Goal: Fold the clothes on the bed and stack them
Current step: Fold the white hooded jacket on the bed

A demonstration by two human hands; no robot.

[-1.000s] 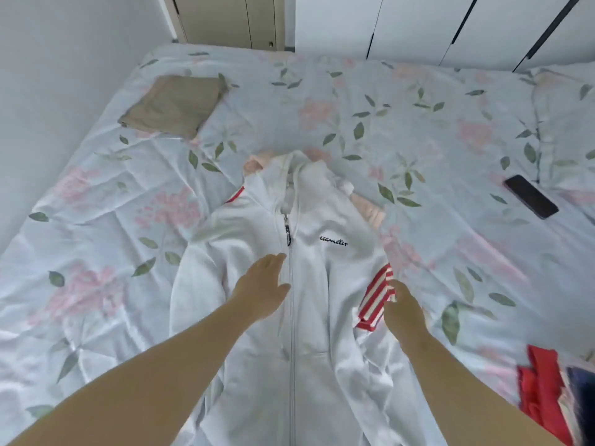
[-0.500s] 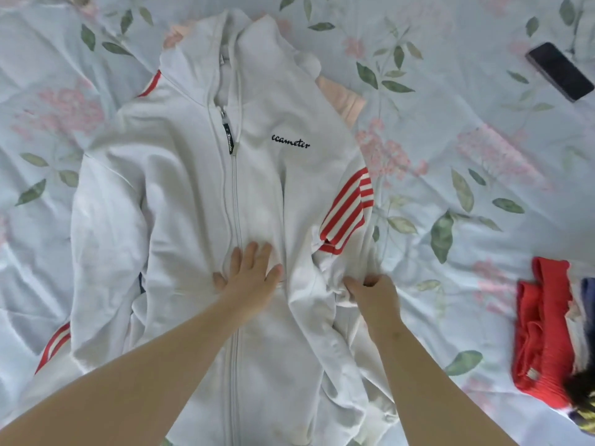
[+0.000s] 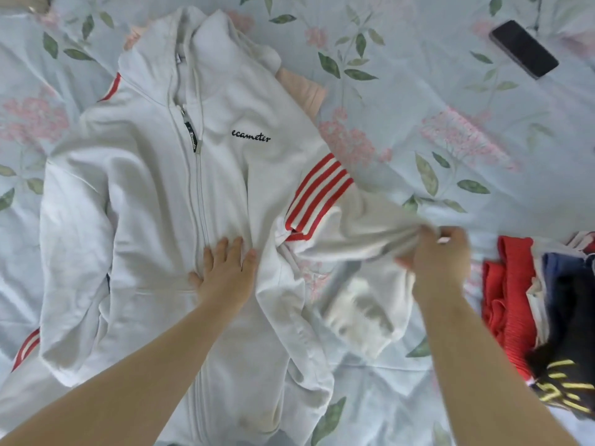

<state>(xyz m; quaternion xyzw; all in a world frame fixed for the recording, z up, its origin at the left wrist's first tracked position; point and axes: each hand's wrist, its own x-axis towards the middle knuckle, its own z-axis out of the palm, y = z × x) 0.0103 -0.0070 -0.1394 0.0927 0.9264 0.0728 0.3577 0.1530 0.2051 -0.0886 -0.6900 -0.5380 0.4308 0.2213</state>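
— Where is the garment?
— The white zip-up jacket [image 3: 154, 188] lies front up on the bed [image 3: 450, 91], zip closed, collar end away from the person, with black "ecameter" lettering [image 3: 251, 136] on the chest
— And the hands?
— The left hand [image 3: 225, 268] lies flat on the jacket's front, fingers straight and slightly spread, just beside the zip line. The right hand [image 3: 441, 252] has its fingers curled round bunched white cloth of one sleeve [image 3: 354, 233], which is raised above the sheet and drawn out to the right from the red-and-white striped band [image 3: 317, 194]
— What lies around the jacket?
— A peach garment [image 3: 302, 88] pokes out from under its far shoulder. Near the right hand, at the right edge of the view, is a heap: a red knit garment [image 3: 508, 284], a navy garment [image 3: 570, 284] touching it, and a black garment with yellow marks [image 3: 560, 378] nearer the person
— Anything further off?
— A black phone [image 3: 523, 48] lies on the floral sheet at the far right, well apart from the jacket
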